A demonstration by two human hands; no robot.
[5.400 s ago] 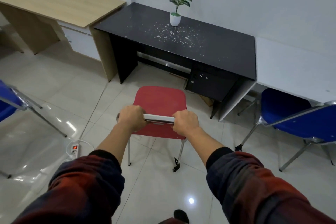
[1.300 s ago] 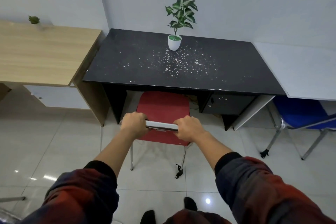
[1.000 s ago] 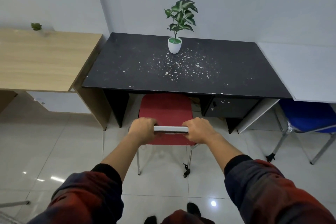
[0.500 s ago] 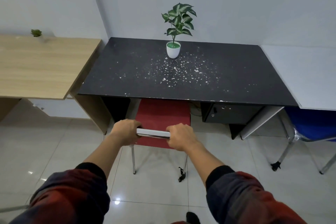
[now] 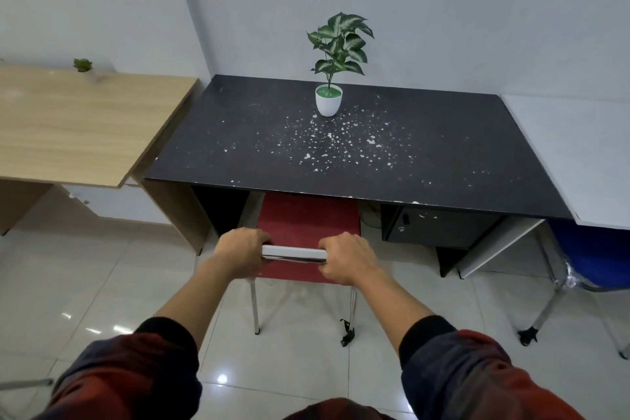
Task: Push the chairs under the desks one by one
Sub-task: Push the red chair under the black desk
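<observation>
A red chair [image 5: 308,225] with metal legs stands at the black desk [image 5: 341,153], the front part of its seat hidden under the desktop. My left hand [image 5: 243,251] and my right hand [image 5: 347,257] both grip the chair's silver back rail [image 5: 293,253], one at each end. The two rear legs rest on the tiled floor in front of the desk. A blue chair [image 5: 593,259] sits at the right, partly under the white desk [image 5: 579,160].
A small potted plant [image 5: 329,102] stands at the back of the black desk amid white flecks. A wooden desk [image 5: 78,123] adjoins on the left. A dark drawer unit [image 5: 433,227] hangs under the black desk, right of the red chair.
I have walked up to the black desk pushing the red chair forward; its seat has slid further under the desktop. Both hands kept hold of the back rail.
</observation>
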